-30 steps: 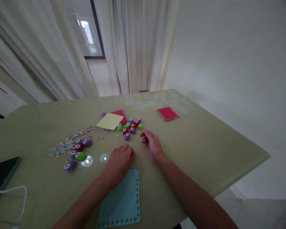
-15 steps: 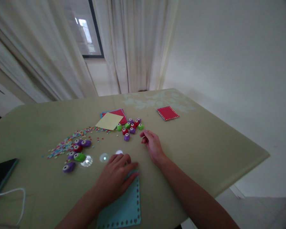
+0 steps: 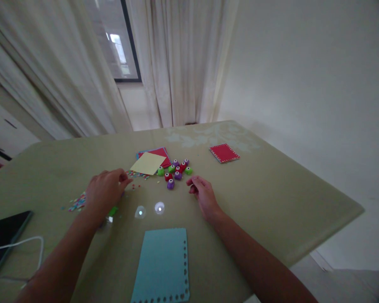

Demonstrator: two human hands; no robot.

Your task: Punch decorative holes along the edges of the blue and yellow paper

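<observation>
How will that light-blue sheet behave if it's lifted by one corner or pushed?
The light-blue sheet looks thin, so it will probably be light and may sag. Holes along its right and near edges might let those borders tear. Lying flat on the table, it would likely slide rather than tip if pushed.

Left hand (image 3: pixel 105 189), fingers bent, is held at the confetti (image 3: pixel 78 203), part of which is hidden behind it. Right hand (image 3: pixel 202 194) is held curled near a cluster of eyed beads (image 3: pixel 177 175); its grip cannot be made out. Blue sheet (image 3: pixel 162 265), punched along two edges, is seen at lower centre. Yellow paper (image 3: pixel 148 163) is laid over red paper (image 3: pixel 163 152).
</observation>
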